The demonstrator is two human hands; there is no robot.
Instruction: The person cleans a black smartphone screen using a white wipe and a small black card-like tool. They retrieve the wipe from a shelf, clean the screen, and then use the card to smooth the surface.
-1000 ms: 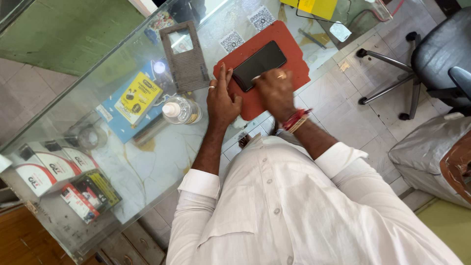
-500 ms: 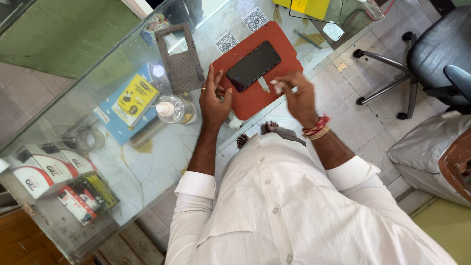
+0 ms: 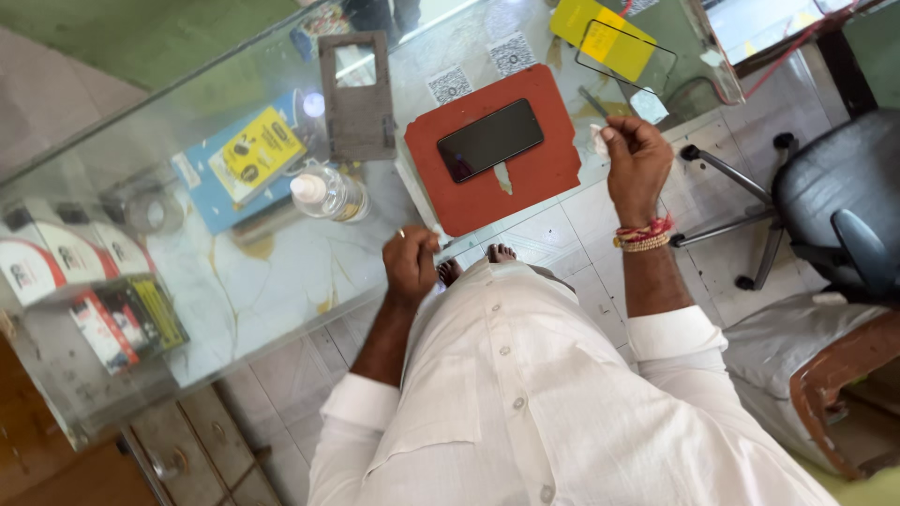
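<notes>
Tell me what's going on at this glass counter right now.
A person in a white shirt stands at a glass counter. A black smartphone lies face up on a red mat, touched by neither hand. The right hand is raised beside the mat, pinching something small and white. The left hand is closed at the counter's near edge. A small clear bottle stands left of the mat.

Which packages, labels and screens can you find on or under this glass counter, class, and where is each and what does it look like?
Phone: on the red mat, centre; dark blank rectangle.
Blue box: under the glass, left of centre; blue with a yellow label.
Code stickers: behind the mat; small black-and-white squares.
White boxes: far left; white with red.
Yellow packet: far right corner; flat, yellow.
</notes>
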